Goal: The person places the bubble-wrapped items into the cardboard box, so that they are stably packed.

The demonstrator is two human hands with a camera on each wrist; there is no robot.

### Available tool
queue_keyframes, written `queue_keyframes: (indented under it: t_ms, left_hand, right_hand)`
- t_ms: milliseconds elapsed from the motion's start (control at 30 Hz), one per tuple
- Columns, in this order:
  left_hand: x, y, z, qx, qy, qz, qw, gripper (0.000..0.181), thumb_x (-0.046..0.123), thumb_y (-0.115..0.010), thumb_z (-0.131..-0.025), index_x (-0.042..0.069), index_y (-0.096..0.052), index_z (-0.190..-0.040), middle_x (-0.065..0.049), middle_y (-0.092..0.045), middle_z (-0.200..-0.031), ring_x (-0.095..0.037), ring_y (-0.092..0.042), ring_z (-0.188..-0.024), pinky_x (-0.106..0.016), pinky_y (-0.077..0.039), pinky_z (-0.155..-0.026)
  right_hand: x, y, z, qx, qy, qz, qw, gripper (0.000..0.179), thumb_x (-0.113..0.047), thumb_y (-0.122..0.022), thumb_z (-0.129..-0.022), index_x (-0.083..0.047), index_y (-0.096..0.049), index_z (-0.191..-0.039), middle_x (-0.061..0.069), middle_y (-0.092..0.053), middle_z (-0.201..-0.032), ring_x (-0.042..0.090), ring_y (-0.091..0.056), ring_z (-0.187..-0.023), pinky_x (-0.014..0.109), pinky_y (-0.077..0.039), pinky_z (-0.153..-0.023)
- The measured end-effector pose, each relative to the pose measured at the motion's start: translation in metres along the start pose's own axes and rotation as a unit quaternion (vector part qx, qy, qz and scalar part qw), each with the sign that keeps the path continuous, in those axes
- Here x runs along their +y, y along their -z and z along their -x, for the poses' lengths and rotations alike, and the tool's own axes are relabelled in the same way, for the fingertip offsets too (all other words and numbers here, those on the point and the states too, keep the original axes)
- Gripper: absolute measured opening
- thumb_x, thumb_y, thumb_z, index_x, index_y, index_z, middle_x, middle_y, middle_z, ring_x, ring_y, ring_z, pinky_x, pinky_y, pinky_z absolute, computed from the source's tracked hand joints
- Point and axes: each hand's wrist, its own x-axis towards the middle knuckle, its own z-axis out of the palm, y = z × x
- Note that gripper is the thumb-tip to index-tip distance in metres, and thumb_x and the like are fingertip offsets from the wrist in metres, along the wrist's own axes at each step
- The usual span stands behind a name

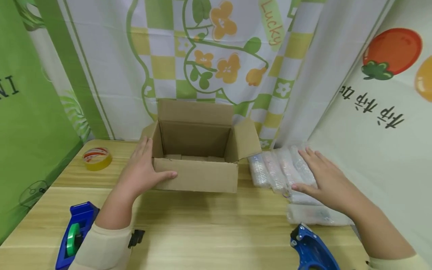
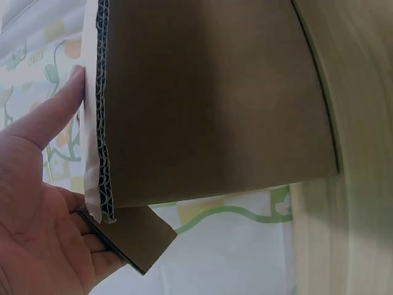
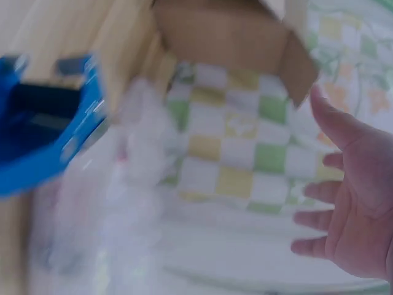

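An open cardboard box (image 1: 195, 175) stands on the wooden table with its top flaps spread. At its front left corner my left hand (image 1: 141, 170) holds it, thumb across the front and fingers along the left side. In the left wrist view, fingers of the left hand (image 2: 46, 196) lie against a small side flap (image 2: 136, 236). My right hand (image 1: 325, 182) is spread with nothing in it, over several bubble-wrapped packs (image 1: 275, 170) to the right of the box. The right wrist view shows its palm (image 3: 362, 215) and splayed fingers.
A roll of yellow tape (image 1: 97, 159) lies at the back left. A blue tape dispenser (image 1: 75, 234) with a green wheel is at the front left. Front right lies another blue dispenser (image 1: 314, 249), near a separate bubble-wrapped pack (image 1: 317, 215). A patterned curtain (image 1: 216, 48) hangs behind.
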Motion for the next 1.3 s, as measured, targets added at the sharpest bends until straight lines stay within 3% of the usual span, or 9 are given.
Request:
queue_keyframes:
  t_ms: [100, 200, 333, 533, 867, 967, 1100, 1300]
  left_hand:
    - [-0.001, -0.002, 0.002, 0.005, 0.005, 0.015, 0.9999, 0.136, 0.080, -0.066, -0.069, 0.008, 0.008, -0.157, -0.011, 0.012, -0.165, -0.041, 0.001, -0.151, -0.065, -0.015, -0.116]
    - [-0.002, -0.004, 0.003, 0.014, 0.002, 0.022, 0.9997, 0.135, 0.079, -0.067, -0.068, 0.009, 0.007, -0.158, -0.010, 0.010, -0.165, -0.040, 0.000, -0.151, -0.066, -0.015, -0.116]
    - [-0.004, -0.005, 0.003, 0.022, -0.003, 0.027, 0.9994, 0.135, 0.077, -0.069, -0.069, 0.009, 0.007, -0.158, -0.013, 0.007, -0.165, -0.040, -0.001, -0.151, -0.066, -0.016, -0.116]
    - [-0.008, -0.004, 0.008, 0.035, -0.003, 0.031, 0.9989, 0.134, 0.072, -0.073, -0.069, 0.008, 0.004, -0.158, -0.014, 0.003, -0.165, -0.040, -0.003, -0.151, -0.066, -0.018, -0.115]
    - [-0.006, -0.011, 0.003, 0.036, -0.009, 0.034, 0.9987, 0.133, 0.070, -0.075, -0.069, 0.007, 0.002, -0.158, -0.015, 0.000, -0.165, -0.040, -0.005, -0.151, -0.064, -0.018, -0.116]
    - [-0.005, -0.013, 0.002, 0.038, -0.011, 0.034, 0.9986, 0.133, 0.069, -0.075, -0.069, 0.007, 0.001, -0.158, -0.015, 0.000, -0.165, -0.039, -0.005, -0.151, -0.064, -0.018, -0.117]
    - [-0.007, -0.015, 0.002, 0.039, -0.010, 0.033, 0.9987, 0.134, 0.071, -0.075, -0.068, 0.008, 0.002, -0.158, -0.014, 0.000, -0.166, -0.038, -0.005, -0.151, -0.063, -0.018, -0.117]
    - [-0.008, -0.013, 0.004, 0.040, -0.003, 0.034, 0.9986, 0.134, 0.071, -0.075, -0.068, 0.010, 0.003, -0.158, -0.013, 0.002, -0.166, -0.038, -0.004, -0.152, -0.063, -0.017, -0.117]
  right_hand:
    - [0.019, -0.005, 0.006, -0.046, -0.008, -0.007, 0.9989, 0.098, -0.064, -0.063, -0.085, -0.011, -0.022, -0.157, 0.026, -0.030, -0.156, 0.051, -0.029, -0.140, 0.070, -0.028, -0.107]
    - [0.040, -0.017, 0.014, -0.079, -0.009, -0.015, 0.9967, 0.089, -0.056, -0.069, -0.085, -0.006, -0.035, -0.151, 0.026, -0.043, -0.148, 0.050, -0.040, -0.133, 0.068, -0.036, -0.103]
    - [0.065, -0.040, 0.026, -0.102, -0.005, -0.012, 0.9947, 0.073, -0.038, -0.076, -0.083, -0.003, -0.049, -0.141, 0.025, -0.051, -0.140, 0.051, -0.043, -0.129, 0.067, -0.039, -0.100]
    - [0.086, -0.072, 0.033, -0.134, -0.002, -0.004, 0.9909, 0.064, -0.034, -0.081, -0.077, -0.005, -0.060, -0.130, 0.025, -0.056, -0.133, 0.054, -0.044, -0.125, 0.068, -0.041, -0.096]
    - [0.102, -0.104, 0.041, -0.087, 0.051, 0.061, 0.9930, 0.055, -0.026, -0.088, -0.062, -0.014, -0.066, -0.111, 0.008, -0.062, -0.108, 0.033, -0.059, -0.099, 0.051, -0.052, -0.080]
    - [0.102, -0.106, 0.042, -0.077, 0.067, 0.071, 0.9922, 0.052, -0.022, -0.088, -0.060, -0.014, -0.066, -0.106, 0.001, -0.063, -0.101, 0.027, -0.060, -0.093, 0.046, -0.052, -0.078]
    - [0.100, -0.097, 0.040, -0.100, 0.061, 0.055, 0.9916, 0.048, -0.023, -0.087, -0.064, -0.014, -0.067, -0.106, -0.002, -0.063, -0.101, 0.025, -0.060, -0.093, 0.044, -0.051, -0.079]
    - [0.084, -0.066, 0.027, -0.125, 0.021, 0.022, 0.9916, 0.051, -0.027, -0.084, -0.072, -0.007, -0.066, -0.116, 0.016, -0.065, -0.116, 0.045, -0.056, -0.111, 0.059, -0.048, -0.091]
